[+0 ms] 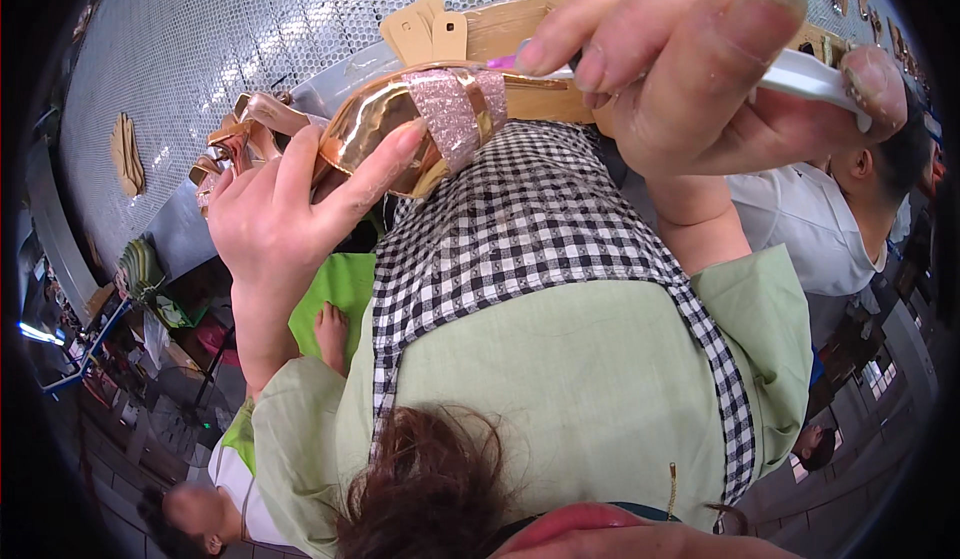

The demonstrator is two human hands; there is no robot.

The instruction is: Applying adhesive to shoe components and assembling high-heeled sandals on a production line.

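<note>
My left hand (275, 204) is closed around a metallic rose-gold sandal (372, 119). A pink glitter band (447, 109) crosses the sandal, and my left thumb presses near it. To the right, my right hand (690, 69) is raised close to the camera with its fingers bent round a white-handled tool (805, 77). A small purple tip (503, 62) shows beside my right fingertips, along the sandal's thin gold strap. Whether it belongs to the white tool I cannot tell. My right fingertips are at the strap's end; contact there is unclear.
Tan insole-shaped pieces (412, 34) lie behind the sandal, next to a wooden board (490, 31). More rose-gold shoes (232, 144) stand left of my left hand. A tan stack (126, 154) rests on the perforated metal table (230, 24). People (800, 219) are at both sides.
</note>
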